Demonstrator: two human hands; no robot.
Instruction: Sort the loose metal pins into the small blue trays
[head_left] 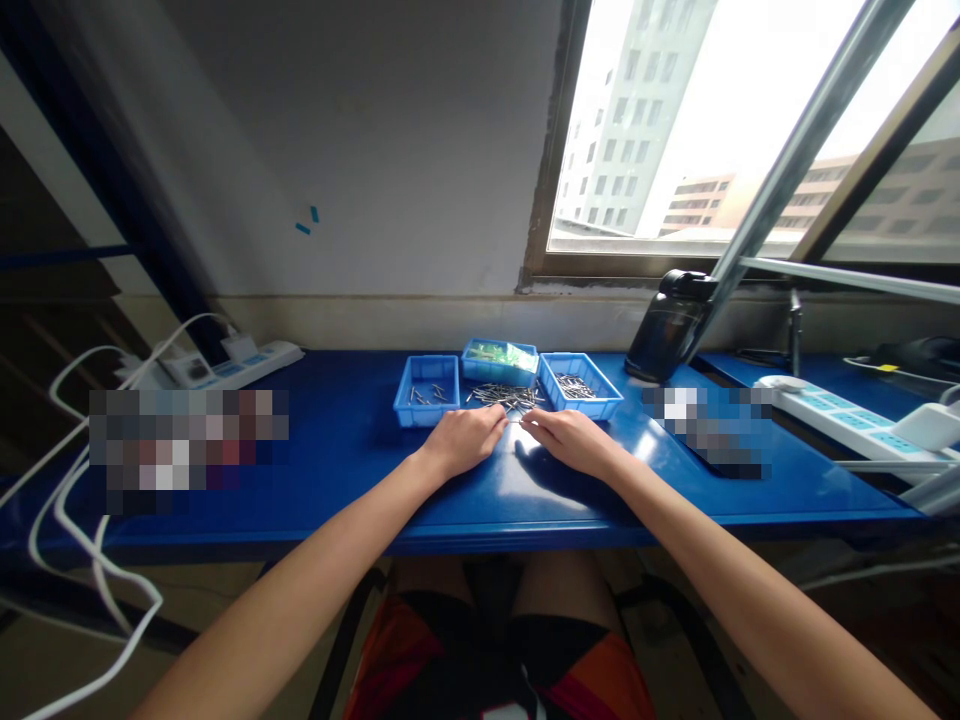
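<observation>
Both of my hands rest on a blue table [337, 470], fingertips almost meeting at the near edge of a loose pile of small metal pins [504, 396]. My left hand [463, 438] is curled with its fingers pinched together at the pile. My right hand [570, 438] is likewise curled, its fingertips pinched on a small pin I can barely see. Behind the pile stand three blue trays: the left tray [426, 390] holds a few pins, the middle tray [499, 362] holds a green packet, the right tray [580, 386] holds many pins.
A white power strip [232, 364] with looping white cables lies at the back left. Another power strip [840, 412] lies at the right. A black device [667, 325] leans on a metal pole by the window sill. Blurred patches cover things at left and right.
</observation>
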